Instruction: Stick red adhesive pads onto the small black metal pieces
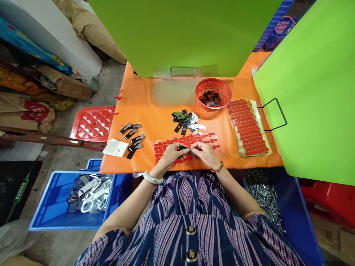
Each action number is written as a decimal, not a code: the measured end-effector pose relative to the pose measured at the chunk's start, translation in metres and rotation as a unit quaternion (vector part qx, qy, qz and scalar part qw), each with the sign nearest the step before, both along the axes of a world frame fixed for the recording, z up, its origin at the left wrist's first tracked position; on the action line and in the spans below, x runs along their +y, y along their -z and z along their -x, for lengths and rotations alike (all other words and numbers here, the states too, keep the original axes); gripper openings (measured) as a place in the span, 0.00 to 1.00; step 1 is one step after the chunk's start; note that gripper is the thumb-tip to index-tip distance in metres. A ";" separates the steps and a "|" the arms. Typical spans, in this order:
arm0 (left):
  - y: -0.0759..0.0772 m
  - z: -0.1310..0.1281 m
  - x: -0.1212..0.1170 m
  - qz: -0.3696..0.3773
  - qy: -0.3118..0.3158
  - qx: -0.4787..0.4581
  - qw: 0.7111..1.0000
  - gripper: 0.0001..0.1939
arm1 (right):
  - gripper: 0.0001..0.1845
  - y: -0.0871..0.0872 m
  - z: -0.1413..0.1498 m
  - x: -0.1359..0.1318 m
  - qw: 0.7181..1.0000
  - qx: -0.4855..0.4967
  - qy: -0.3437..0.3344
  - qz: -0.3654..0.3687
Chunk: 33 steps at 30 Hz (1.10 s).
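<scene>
My left hand (173, 152) and my right hand (204, 152) meet near the table's front edge. Between their fingertips is a small black plate (183, 148), pinched from both sides. Beneath them lies a sheet of red die-cut stickers (166, 145), partly covered by my hands. Just beyond it sits a loose pile of black and silver plates (184, 120). Left of my left hand, several black plates with grey ends (135, 139) lie near a white folded pad (115, 147). A red mesh basket (213, 82) holds black and red pieces.
A stack of red sticker sheets (249, 127) lies on the orange table (138, 96) at right. Green boards (183, 37) stand behind and to the right, with wire handles. Blue crates (41, 218) with metal parts flank me below; a red stool (93, 123) stands left.
</scene>
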<state>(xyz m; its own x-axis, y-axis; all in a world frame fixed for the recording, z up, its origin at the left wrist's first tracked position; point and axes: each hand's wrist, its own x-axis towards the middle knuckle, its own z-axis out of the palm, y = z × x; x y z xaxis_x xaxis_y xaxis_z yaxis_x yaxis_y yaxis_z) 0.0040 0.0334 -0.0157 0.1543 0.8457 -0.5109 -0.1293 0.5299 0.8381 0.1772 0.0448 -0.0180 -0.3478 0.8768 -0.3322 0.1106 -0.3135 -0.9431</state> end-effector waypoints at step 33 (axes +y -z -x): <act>0.035 0.008 0.001 0.079 -0.105 -0.038 0.991 0.08 | 0.09 0.055 -0.007 0.069 0.882 -0.383 0.033 -0.273</act>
<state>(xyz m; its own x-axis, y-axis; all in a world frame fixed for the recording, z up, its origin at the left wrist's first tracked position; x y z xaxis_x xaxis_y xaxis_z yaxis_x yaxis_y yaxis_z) -0.0044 0.0346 -0.0508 0.0266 0.7736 -0.6331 -0.3107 0.6084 0.7303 0.1842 0.1139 -0.0732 -0.1481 0.9885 0.0307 0.7790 0.1357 -0.6122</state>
